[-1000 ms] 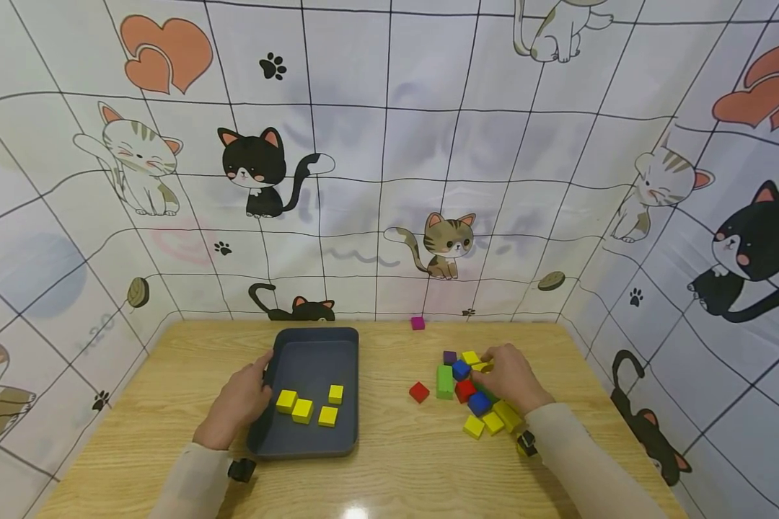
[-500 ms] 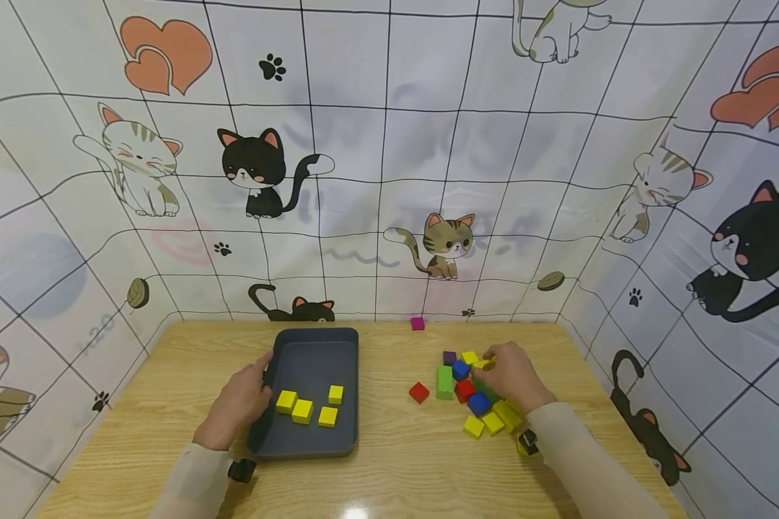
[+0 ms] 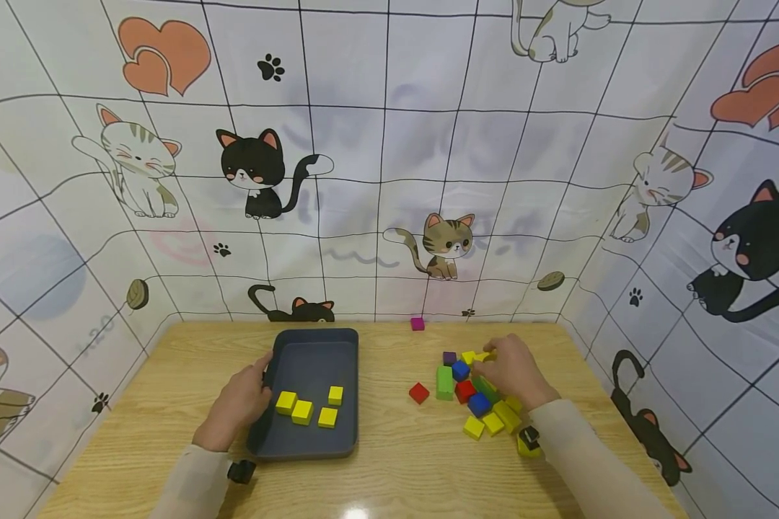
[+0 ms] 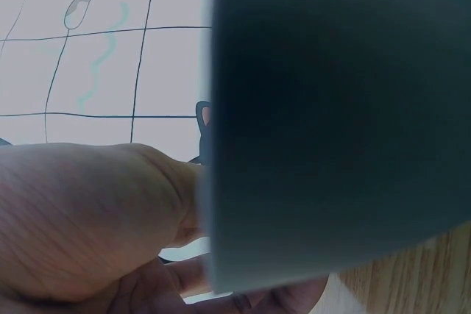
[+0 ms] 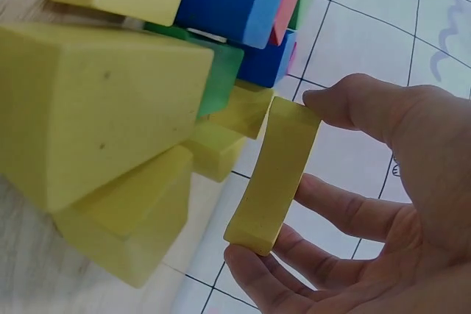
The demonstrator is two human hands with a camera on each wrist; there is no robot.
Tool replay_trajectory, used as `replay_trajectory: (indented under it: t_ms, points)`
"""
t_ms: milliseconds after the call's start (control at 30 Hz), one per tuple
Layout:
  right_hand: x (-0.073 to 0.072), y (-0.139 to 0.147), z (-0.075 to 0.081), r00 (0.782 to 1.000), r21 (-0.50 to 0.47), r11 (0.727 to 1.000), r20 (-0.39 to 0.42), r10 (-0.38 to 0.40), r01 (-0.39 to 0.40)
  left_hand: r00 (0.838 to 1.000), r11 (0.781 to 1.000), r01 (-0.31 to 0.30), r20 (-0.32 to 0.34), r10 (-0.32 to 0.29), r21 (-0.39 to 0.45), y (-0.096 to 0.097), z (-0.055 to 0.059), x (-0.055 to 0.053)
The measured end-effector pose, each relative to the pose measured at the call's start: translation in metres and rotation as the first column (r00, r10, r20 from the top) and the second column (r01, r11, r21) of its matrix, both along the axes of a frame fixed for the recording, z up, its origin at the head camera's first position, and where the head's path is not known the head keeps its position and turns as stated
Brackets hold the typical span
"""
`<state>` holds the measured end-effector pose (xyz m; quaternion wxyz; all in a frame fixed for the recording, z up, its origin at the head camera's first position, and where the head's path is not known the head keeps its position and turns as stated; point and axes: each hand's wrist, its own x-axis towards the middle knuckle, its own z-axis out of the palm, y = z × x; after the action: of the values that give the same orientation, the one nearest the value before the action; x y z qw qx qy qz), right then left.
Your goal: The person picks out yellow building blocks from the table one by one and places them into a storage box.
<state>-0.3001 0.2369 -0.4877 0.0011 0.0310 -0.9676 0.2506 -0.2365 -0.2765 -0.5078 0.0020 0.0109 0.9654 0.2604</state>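
Observation:
My left hand (image 3: 239, 404) holds the left edge of a dark grey tray (image 3: 314, 360), thumb and index finger at the rim. In the left wrist view the tray's dark side (image 4: 353, 123) hides part of the fingers. Several yellow cubes (image 3: 301, 411) lie in the tray's near half. At the right my right hand (image 3: 511, 371) is over the far side of a block pile. Between thumb and fingertips it pinches a narrow yellow block (image 5: 272, 174), slightly curved along its sides.
The pile has a green block (image 3: 444, 383), blue cubes (image 3: 480, 404), a red cube (image 3: 465, 391), a purple cube (image 3: 450, 357) and more yellow blocks (image 3: 473, 427). A red cube (image 3: 418, 393) lies left of it. A magenta cube (image 3: 417, 324) sits at the table's back edge, near the wall.
My right hand has shifted slightly up and away from the pile's middle, uncovering more of the green and yellow blocks below it. The left hand and tray have stayed put.

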Motion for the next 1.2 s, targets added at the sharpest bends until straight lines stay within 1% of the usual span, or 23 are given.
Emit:
replay_trajectory:
  t_ms: [267, 533, 833, 1200]
  points:
    - [0.002, -0.007, 0.005, 1.0, -0.021, 1.0, -0.005, 0.005, -0.005, 1.0, 1.0, 0.005, -0.007, -0.005, -0.004, 0.0, -0.001, 0.0]
    - [0.002, -0.014, 0.007, 1.0, 0.004, 1.0, -0.024, 0.017, -0.017, 1.0, 1.0, 0.008, -0.011, -0.008, -0.004, -0.001, -0.002, 0.0]
    - [0.003, -0.025, 0.006, 0.992, 0.027, 0.997, -0.098, 0.075, -0.073, 1.0, 1.0, 0.004, -0.011, -0.004, -0.012, -0.001, -0.003, -0.001]
    - [0.005, -0.044, 0.01, 0.982, 0.043, 0.991, -0.14, 0.13, -0.126, 1.0, 1.0, 0.01, -0.016, -0.011, -0.02, 0.0, 0.0, 0.001]
